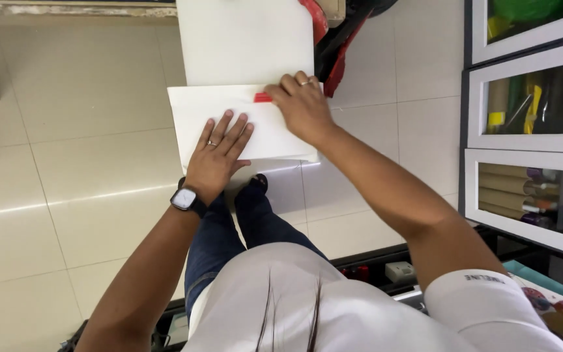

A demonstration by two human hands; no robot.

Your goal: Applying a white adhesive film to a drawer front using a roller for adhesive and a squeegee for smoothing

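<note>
A person's left hand (218, 153) lay flat, fingers spread, on a folded white paper sheet (197, 117), while the right hand (301, 104) gripped a small red tool (262, 98) against the fold.

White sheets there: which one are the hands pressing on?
The nearer, lower sheet. The left hand lies flat on it and the right hand holds a small red tool at its top edge. The upper sheet lies untouched.

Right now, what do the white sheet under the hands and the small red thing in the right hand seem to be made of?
White sheet: looks like matte paper or thin card; flat, sharp straight edges, no gloss. Red thing at the right hand: probably plastic, judging by its solid bright colour, but mostly hidden. The left hand presses flat on the sheet.
</note>
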